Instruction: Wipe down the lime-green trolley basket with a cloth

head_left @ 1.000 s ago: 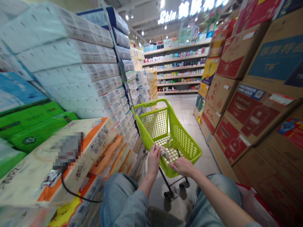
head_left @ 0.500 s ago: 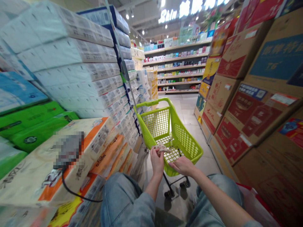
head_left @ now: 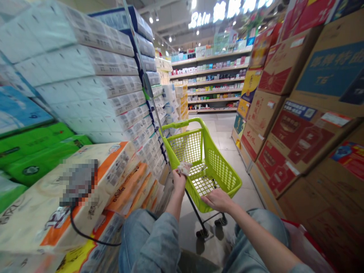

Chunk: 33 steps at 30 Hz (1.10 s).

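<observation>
How much was left was unclear: the left hand pinched a pale wad; rightward, the right hand gripped the green cart.

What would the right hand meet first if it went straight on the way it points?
The near end of the lime-green, lattice-sided plastic shopping cart: the right hand already appears to be at its rim, though depth and contact are unclear.

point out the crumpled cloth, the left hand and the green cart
Crumpled cloth (head_left: pixel 184 168): head view, its bunched middle.
Left hand (head_left: pixel 178 180): head view, back of the hand.
Green cart (head_left: pixel 211 143): head view, solid part of its side.
</observation>
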### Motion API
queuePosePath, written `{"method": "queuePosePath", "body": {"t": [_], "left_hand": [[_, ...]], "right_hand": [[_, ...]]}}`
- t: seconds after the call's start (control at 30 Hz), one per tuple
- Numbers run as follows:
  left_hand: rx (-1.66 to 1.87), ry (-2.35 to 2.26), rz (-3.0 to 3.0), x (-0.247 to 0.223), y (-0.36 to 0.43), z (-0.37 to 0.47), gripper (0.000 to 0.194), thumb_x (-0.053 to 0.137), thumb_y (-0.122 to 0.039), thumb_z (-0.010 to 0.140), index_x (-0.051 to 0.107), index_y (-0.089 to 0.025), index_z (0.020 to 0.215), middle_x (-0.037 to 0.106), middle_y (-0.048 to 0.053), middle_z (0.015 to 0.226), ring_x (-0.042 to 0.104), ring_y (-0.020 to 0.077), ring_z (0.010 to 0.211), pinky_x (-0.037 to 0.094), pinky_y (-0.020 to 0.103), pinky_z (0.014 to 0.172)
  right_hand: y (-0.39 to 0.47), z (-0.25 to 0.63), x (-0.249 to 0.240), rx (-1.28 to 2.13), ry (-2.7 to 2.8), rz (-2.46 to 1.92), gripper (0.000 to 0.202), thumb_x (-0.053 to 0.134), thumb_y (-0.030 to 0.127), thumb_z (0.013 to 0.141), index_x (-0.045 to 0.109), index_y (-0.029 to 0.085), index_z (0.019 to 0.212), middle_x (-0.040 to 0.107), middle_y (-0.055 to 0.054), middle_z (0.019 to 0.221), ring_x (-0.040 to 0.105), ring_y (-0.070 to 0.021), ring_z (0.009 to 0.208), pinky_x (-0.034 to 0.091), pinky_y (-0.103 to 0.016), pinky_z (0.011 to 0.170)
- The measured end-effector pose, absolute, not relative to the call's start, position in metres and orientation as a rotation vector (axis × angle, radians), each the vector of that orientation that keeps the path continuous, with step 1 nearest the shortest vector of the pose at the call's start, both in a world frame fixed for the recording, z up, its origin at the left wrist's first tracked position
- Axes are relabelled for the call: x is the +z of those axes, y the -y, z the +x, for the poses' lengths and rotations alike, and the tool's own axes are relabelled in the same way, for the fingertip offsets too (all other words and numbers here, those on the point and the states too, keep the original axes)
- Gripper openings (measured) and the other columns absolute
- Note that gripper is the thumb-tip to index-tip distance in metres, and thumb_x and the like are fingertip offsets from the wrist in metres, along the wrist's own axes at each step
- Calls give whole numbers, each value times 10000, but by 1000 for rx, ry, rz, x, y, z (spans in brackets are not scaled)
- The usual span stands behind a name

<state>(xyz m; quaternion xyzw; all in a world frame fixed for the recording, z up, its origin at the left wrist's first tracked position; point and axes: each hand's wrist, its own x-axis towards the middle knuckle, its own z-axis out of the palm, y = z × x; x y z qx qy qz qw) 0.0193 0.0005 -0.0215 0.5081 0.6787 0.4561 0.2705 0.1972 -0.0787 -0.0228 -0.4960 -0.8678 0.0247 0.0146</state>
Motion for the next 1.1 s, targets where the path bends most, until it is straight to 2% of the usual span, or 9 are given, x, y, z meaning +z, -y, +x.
{"method": "queuePosePath", "body": {"t": [0.2, 0.37, 0.47, 0.57, 0.77, 0.87, 1.1], "left_hand": [[1308, -1688, 1471, -23, 48, 51, 33, 462, -198, 809, 470, -186, 839, 612, 60, 834, 598, 183, 780, 440, 303, 732], [1274, -1629, 1486, -29, 74, 49, 118, 508, -299, 792, 513, -182, 778, 623, 49, 762, 595, 182, 724, 430, 281, 683], [1298, -1690, 1474, -28, 62, 45, 133, 516, -316, 788, 500, -185, 770, 611, 42, 746, 592, 182, 716, 429, 283, 687], [1333, -1768, 1406, -24, 35, 38, 91, 519, -263, 783, 473, -185, 774, 601, 40, 763, 595, 179, 738, 435, 290, 715], [1235, -1860, 1357, -13, -11, 24, 133, 584, -229, 740, 459, -182, 735, 593, 21, 723, 601, 168, 714, 452, 290, 697], [1228, -1837, 1433, -13, -12, 23, 135, 607, -201, 700, 477, -180, 726, 597, 13, 699, 598, 157, 673, 450, 280, 680], [1172, -1839, 1466, -15, 3, 27, 148, 624, -251, 671, 495, -180, 662, 600, 26, 657, 582, 164, 644, 422, 265, 646]], "right_hand": [[78, 199, -22, 41, 2717, -1512, 692, 124, 480, 930, 704, 182, 697, 686, -91, 688, 616, -171, 647, 343, -252, 609], [81, 200, -22, 21, 2706, -1496, 668, 139, 453, 934, 709, 186, 712, 686, -91, 695, 614, -174, 631, 333, -256, 590], [84, 197, -23, 9, 2707, -1498, 668, 144, 452, 934, 702, 185, 682, 680, -88, 670, 613, -174, 620, 323, -258, 577], [88, 195, -24, -12, 2705, -1495, 643, 166, 437, 935, 699, 185, 680, 679, -89, 662, 606, -170, 611, 315, -259, 571], [93, 195, -23, 26, 2703, -1448, 610, 199, 436, 934, 688, 185, 670, 678, -78, 653, 600, -156, 605, 300, -253, 574], [92, 198, -22, 54, 2713, -1438, 627, 185, 448, 935, 685, 182, 666, 677, -79, 654, 601, -157, 615, 296, -254, 574], [91, 213, -22, 96, 2688, -1530, 717, 110, 501, 926, 675, 173, 631, 666, -98, 643, 603, -166, 623, 307, -261, 584]]}}
